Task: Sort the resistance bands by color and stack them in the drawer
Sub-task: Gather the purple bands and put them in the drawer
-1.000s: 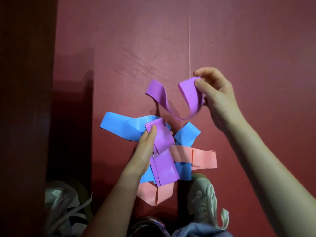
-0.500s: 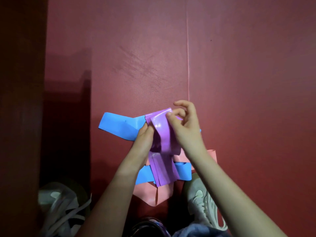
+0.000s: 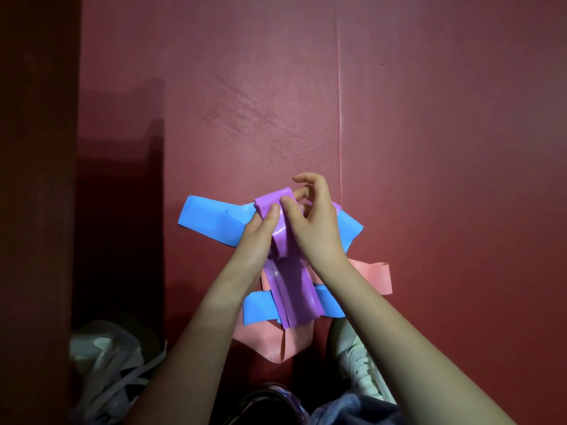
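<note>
Purple bands (image 3: 287, 240) are pinched between the fingers of the left hand (image 3: 257, 237) and right hand (image 3: 316, 228), above blue bands (image 3: 211, 220) and pink bands (image 3: 372, 277) scattered on a red mat (image 3: 429, 148).

Glossy purple resistance bands (image 3: 294, 289) lie folded lengthwise atop the pile; blue bands (image 3: 211, 222) cross beneath them, pink bands (image 3: 273, 345) lowest.

i see a dark red textured floor mat (image 3: 429, 148) filling most of the view, with a thin pale seam (image 3: 339, 118) running straight up it. along the left edge stands a dark brown panel (image 3: 36, 179), casting deep shadow (image 3: 119, 225) onto the mat beside it.
</note>
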Tool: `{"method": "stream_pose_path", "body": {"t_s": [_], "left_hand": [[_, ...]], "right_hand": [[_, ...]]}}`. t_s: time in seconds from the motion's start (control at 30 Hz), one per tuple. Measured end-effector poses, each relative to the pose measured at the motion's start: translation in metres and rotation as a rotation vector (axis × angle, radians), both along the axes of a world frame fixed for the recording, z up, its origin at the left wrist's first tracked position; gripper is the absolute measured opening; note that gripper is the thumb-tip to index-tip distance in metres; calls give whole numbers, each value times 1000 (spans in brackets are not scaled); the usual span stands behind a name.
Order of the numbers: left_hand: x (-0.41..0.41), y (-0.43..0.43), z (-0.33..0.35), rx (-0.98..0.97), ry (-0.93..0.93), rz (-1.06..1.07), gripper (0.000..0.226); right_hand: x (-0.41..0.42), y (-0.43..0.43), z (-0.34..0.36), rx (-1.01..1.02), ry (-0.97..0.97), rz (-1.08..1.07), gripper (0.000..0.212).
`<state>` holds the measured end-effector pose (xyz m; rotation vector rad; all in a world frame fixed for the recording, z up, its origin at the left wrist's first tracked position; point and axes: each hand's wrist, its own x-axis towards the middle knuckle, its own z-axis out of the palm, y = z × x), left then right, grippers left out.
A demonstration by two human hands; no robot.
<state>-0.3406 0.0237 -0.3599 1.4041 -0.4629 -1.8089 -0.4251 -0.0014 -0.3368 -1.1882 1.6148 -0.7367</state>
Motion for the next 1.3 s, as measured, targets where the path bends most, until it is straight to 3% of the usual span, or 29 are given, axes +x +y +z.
{"method": "stream_pose_path", "body": {"t_s": [0.23,0.4,0.57,0.73,1.07,1.2,1.3], "left_hand": [[3,-1,14,-80,-11,-9,37],[3,-13,50,-134,0,-22,26],[-2,-18,83,-171,27,-30,27],[-20,-17,137,-210,-7,26,24],[-41,-19,255,-322,-117,36,25],[-41,-25,309,-419,-68,48,28],[-40,-28,357,-484,-2,51,29]], "right_hand": [[2,0,16,-28,-105,-32,26],[-6,-1,51,-91,-206,-22,21],[-17,-4,90,-116,-208,20,35],[-34,-3,142,-189,-211,65,46],[-62,6,234,-210,-389,-41,35],[-74,19,256,-127,-248,92,28],[-81,24,277,-115,-187,77,19]]}}
